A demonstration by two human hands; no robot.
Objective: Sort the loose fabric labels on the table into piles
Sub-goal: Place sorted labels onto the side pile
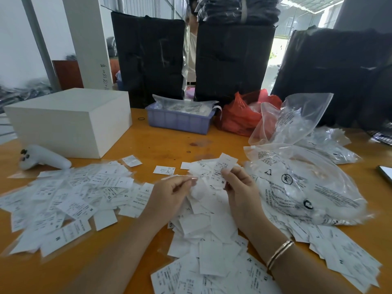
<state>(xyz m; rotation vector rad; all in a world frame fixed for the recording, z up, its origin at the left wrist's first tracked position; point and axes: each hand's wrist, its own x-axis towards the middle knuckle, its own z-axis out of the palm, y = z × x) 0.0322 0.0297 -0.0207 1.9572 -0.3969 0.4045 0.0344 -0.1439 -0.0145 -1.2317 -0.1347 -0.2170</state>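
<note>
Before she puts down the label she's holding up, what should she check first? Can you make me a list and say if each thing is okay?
1. Right hand has a firm pinch on the held label: ok.
2. Size letter on that label can be read: ok, an M shows near its lower end.
3. Left hand is free to help: cannot tell, its fingers are curled at a blurred label.
4. A pile to drop it on is there: ok, the left pile lies beside the left hand.
5. That pile holds only one size: not ok, L, XL, M and XS all show.
6. Bare table for a new pile: ok.
</note>
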